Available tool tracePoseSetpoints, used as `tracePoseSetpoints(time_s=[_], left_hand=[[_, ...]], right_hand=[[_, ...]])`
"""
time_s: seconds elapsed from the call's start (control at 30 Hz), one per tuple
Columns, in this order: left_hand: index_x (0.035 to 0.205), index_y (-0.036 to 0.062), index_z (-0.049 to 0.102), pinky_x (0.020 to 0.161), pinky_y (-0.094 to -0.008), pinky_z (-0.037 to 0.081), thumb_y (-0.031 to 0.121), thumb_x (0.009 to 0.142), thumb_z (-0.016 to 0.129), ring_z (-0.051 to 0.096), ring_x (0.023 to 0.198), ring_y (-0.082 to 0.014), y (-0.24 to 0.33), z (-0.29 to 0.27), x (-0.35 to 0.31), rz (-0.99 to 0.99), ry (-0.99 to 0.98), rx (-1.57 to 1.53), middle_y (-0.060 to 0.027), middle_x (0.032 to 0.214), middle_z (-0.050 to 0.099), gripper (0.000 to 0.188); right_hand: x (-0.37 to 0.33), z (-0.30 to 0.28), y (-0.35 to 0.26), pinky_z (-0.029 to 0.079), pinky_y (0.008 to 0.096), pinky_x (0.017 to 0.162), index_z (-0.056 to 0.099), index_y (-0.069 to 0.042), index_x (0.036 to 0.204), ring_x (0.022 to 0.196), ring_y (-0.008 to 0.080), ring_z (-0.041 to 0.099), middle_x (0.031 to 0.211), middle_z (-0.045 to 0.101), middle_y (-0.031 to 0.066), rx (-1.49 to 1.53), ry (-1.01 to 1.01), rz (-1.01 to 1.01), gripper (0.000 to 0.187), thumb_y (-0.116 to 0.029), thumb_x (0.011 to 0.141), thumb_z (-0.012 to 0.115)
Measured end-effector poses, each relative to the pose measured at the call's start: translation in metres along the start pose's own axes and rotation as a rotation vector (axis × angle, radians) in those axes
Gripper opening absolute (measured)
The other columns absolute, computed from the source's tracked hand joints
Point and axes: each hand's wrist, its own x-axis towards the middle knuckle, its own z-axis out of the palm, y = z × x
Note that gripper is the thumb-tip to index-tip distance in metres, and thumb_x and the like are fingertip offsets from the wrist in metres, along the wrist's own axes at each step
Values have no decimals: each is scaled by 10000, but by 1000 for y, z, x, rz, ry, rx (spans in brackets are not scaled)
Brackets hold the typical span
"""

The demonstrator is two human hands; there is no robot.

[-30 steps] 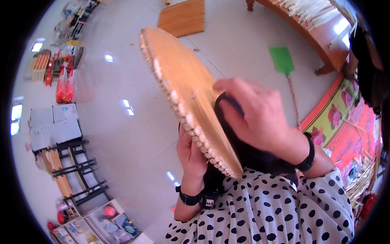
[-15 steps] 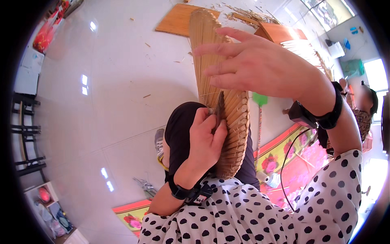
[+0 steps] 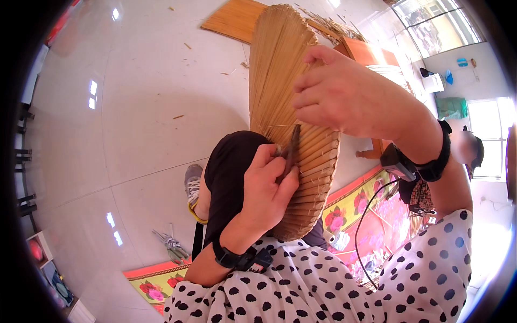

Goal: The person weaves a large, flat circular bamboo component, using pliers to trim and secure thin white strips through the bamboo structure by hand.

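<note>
A tan, pleated palm-leaf fan with a stitched edge stands tilted over my lap, its lower end against my shirt. My left hand is closed around its dark, stalk-like handle, thumb on one side and fingers on the other. Just above that grip a thin pale strand crosses the ribs. My right hand is at the fan's right edge with its fingers curled in; what they pinch, if anything, is too small to make out.
Beyond the fan, a wooden board lies on the tiled floor, with a wooden box-like piece to its right. Hand pliers rest near the floral mat. A black cable hangs by my right arm. Another person is at far right.
My right hand's fingers have gone from spread to curled, beside the fan's edge. The fan's face shows broader now. The left grip stays on the handle while the whole view has shifted.
</note>
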Motion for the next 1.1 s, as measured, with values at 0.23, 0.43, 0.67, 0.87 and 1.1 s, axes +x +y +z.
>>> tracePoseSetpoints(time_s=[0.23,0.43,0.67,0.87,1.1], left_hand=[[777,-51,560,621,-313,442,28,832,676,522,718,-245,-1,-5,-4,-38,-6,-18,-163,952,520,151],[771,-53,549,639,-319,433,29,829,681,510,728,-254,-1,-4,-4,-15,-13,-3,-166,943,515,166],[894,-58,592,736,-353,467,56,884,631,560,832,-338,1,-23,9,-96,-204,88,-172,978,547,120],[1061,-13,650,735,-280,493,190,981,515,580,837,-120,-6,-104,0,-510,-49,110,-45,936,615,256],[998,14,650,679,-242,444,261,969,541,530,747,-89,-18,-201,0,-680,159,500,-13,797,594,271]], right_hand=[[2,1,-2,371,389,998,615,-64,760,951,185,624,836,656,13,-37,1,7,98,-157,732,602],[0,5,-1,371,374,998,593,-78,720,948,178,625,804,641,0,-14,16,8,90,-166,733,595],[-3,11,-1,331,432,1087,600,-75,739,1039,189,617,859,656,5,-69,56,59,94,-166,758,590],[-18,26,-8,390,479,1062,678,-55,963,1145,238,601,1070,687,61,-5,643,188,198,-115,786,611],[-51,54,-52,528,386,790,658,-37,1039,877,284,654,934,669,99,172,903,531,273,-67,771,701]])
